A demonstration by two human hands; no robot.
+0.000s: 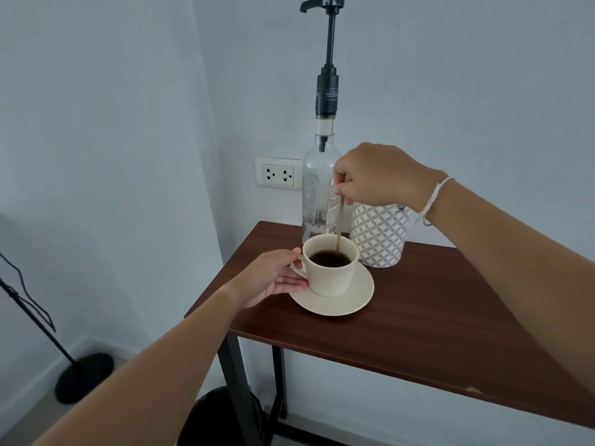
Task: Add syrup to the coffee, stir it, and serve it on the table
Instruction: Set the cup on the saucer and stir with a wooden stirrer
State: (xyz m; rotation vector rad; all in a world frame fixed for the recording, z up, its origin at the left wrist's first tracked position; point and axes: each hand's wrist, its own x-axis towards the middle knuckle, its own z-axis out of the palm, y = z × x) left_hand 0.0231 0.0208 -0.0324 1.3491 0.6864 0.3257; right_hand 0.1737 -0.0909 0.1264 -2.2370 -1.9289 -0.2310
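Observation:
A cream cup (pixel 331 278) of black coffee stands on a cream saucer (pixel 351 300) near the far left corner of the dark wooden table (pixel 434 317). My left hand (pixel 273 278) grips the cup's handle and rests on the saucer's left edge. My right hand (pixel 373 178) hovers above the cup, pinching a thin wooden stir stick (pixel 340 223) whose lower end dips into the coffee. Right behind the cup rises a clear syrup bottle (pixel 317 188) with a tall black pump (pixel 328 53), nearly empty.
A patterned grey-and-white paper cup (pixel 380 239) stands just right of the bottle, close behind the saucer. A wall socket (pixel 278 173) sits behind. Left of the table is a black stand with a round base (pixel 83 378) on the floor. A dark stool (pixel 219 416) sits under the table.

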